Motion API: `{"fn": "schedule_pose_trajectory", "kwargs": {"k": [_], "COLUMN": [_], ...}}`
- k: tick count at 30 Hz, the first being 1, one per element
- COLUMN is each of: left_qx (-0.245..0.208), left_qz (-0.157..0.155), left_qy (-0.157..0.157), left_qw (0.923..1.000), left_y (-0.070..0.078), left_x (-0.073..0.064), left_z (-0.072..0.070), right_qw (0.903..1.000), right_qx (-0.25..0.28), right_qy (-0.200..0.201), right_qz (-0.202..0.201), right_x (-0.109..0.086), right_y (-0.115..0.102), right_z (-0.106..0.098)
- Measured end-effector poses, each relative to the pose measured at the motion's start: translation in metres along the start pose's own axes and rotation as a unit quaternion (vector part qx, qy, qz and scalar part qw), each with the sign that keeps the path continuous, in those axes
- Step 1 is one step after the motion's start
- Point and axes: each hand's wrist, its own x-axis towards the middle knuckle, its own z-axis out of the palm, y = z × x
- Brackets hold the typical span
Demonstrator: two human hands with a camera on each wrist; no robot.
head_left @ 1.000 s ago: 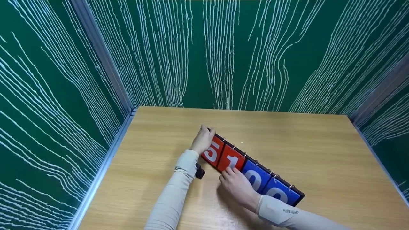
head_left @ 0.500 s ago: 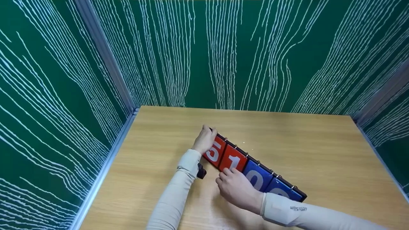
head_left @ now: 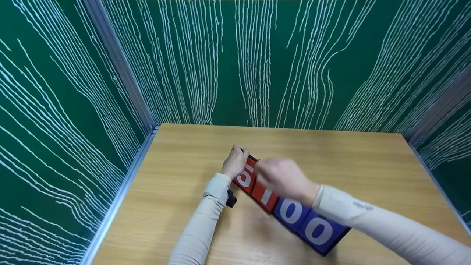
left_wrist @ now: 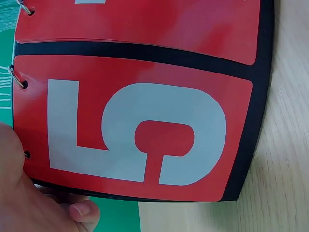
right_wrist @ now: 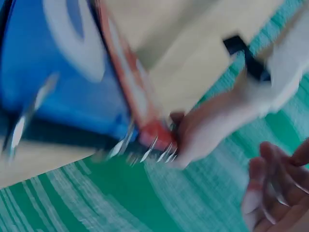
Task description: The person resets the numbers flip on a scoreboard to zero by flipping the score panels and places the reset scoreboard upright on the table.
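Note:
A flip scoreboard (head_left: 272, 212) lies slantwise across the table, showing red cards with 5 (head_left: 239, 184) and 1 (head_left: 263, 200) and two blue cards with 0 (head_left: 308, 223). Its upper left end is in the grip of my left hand (head_left: 235, 162), thumb above and fingers below in the left wrist view. Metal rings (left_wrist: 19, 79) bind the cards to the black base (left_wrist: 256, 121). In the head view my right hand (head_left: 285, 178), blurred, overlaps the ringed edge above the 1. The right wrist view shows its fingers (right_wrist: 258, 186) loosely bent, holding nothing and apart from the board.
The wooden table (head_left: 176, 154) is bounded at the back by a green wall (head_left: 254, 73) with white wavy lines. A grey metal post (head_left: 117, 62) stands at the left corner. A black device (head_left: 231, 198) is strapped to the left wrist.
My right hand has left the lower edge of the 1 card and risen to the ringed edge, uncovering the blue cards' lower parts. My left hand keeps its grip at the same end.

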Motion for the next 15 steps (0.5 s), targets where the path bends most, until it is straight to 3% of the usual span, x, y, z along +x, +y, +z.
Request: {"fn": "schedule_pose_trajectory", "kwargs": {"k": [4,9,15], "left_qx": [0.000,0.021,0.016], "left_qz": [-0.009,0.014,0.005], "left_qy": [-0.001,0.008,0.000], "left_qw": [1.0000,0.9996,0.9999], "left_y": [0.002,0.004,0.002], "left_x": [-0.001,0.000,-0.001], "left_z": [-0.001,-0.002,-0.001], "right_qw": [0.9957,0.9790,0.9530], "right_qx": [0.045,0.087,0.168], "right_qy": [-0.002,-0.045,-0.127], "right_qz": [0.081,0.179,0.218], "right_x": [0.015,0.026,0.025], "right_y": [0.030,0.068,0.106], "right_z": [-0.007,-0.001,0.018]}}
